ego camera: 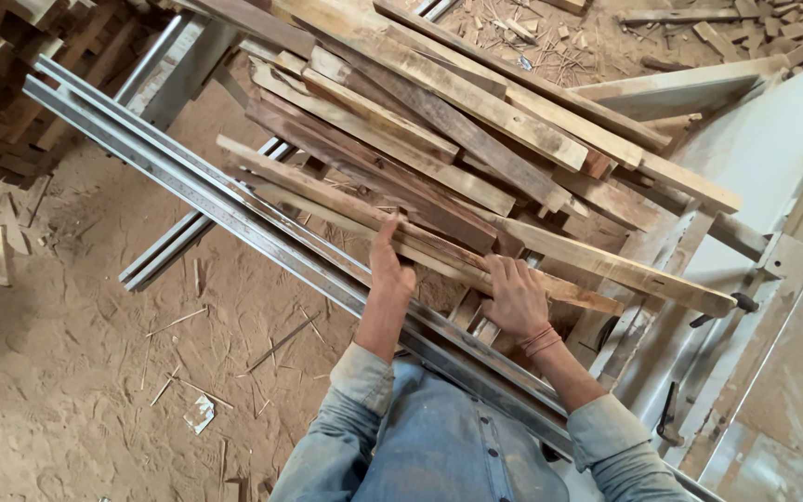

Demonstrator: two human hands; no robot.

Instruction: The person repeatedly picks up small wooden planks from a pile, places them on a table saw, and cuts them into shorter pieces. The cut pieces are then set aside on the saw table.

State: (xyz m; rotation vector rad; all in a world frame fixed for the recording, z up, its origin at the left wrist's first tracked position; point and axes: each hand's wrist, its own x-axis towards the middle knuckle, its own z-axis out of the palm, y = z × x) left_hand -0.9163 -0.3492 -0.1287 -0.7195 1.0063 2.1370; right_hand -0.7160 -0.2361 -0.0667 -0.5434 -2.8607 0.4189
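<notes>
Both hands, left (388, 265) and right (515, 296), clamp 1 wood strip (439, 249) (atop the stack (476, 121)).

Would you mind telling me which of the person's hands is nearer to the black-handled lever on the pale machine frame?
The right. The right hand rests on the wood strips, just across from the black-handled lever. The left hand lies farther away, beyond the right one.
</notes>
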